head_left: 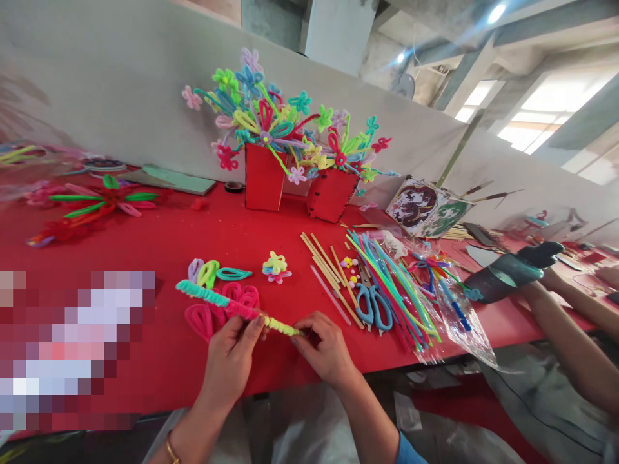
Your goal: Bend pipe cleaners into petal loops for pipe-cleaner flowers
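Note:
My left hand (231, 357) is closed around the middle of a thin stick wrapped in coiled pipe cleaner (220, 301), teal at the far end, pink in the middle, yellow-green near me. My right hand (325, 351) pinches the yellow-green end of that stick. Pink pipe-cleaner loops (207, 317) lie on the red table (159, 251) just beyond my left hand. Teal, green and lilac petal loops (213, 272) and a small finished flower (275, 266) lie further back.
Wooden sticks (325, 263), blue-handled scissors (374, 306) and a bundle of coloured pipe cleaners in clear plastic (401, 283) lie to the right. Two red boxes (264, 177) of pipe-cleaner flowers stand at the back. Another person's arm (575, 341) with a glue gun (507, 274) reaches in from the right.

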The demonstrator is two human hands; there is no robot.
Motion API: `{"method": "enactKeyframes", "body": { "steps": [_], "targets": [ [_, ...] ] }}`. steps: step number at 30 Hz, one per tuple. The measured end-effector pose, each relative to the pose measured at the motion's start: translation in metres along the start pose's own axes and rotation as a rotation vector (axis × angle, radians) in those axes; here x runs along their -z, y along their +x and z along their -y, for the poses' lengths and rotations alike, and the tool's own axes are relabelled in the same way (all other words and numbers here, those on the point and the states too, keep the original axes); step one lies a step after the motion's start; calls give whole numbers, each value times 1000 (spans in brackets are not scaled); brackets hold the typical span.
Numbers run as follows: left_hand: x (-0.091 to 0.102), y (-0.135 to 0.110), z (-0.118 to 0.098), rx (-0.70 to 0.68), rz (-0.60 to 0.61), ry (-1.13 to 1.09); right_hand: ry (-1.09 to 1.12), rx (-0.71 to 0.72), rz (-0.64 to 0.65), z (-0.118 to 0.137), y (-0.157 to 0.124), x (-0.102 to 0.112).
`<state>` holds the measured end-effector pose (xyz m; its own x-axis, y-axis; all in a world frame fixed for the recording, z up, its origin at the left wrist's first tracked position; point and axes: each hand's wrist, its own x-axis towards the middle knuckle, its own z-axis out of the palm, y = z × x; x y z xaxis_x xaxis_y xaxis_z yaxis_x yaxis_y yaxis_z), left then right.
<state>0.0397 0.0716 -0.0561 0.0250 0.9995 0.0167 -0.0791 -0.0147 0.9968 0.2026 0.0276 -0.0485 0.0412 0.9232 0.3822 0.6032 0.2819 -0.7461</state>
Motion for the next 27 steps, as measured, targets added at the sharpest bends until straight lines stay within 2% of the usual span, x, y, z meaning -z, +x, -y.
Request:
{"method": "enactKeyframes", "body": {
  "steps": [5,11,13,22,27],
  "targets": [
    [0,2,2,-1,8,12,-36,0,21,-2,-1,0],
    [-4,2,-10,-11,161,45,12,-6,69,0,-1,2],
    [-5,2,-14,-15,180,60,26,4,78,0,0,3],
    [-3,1,-10,-16,95,81,-33,-1,86,0,-1,0],
    [-4,1,-14,-6,128,89,-34,8,76,3,0,2]
  ]
}}
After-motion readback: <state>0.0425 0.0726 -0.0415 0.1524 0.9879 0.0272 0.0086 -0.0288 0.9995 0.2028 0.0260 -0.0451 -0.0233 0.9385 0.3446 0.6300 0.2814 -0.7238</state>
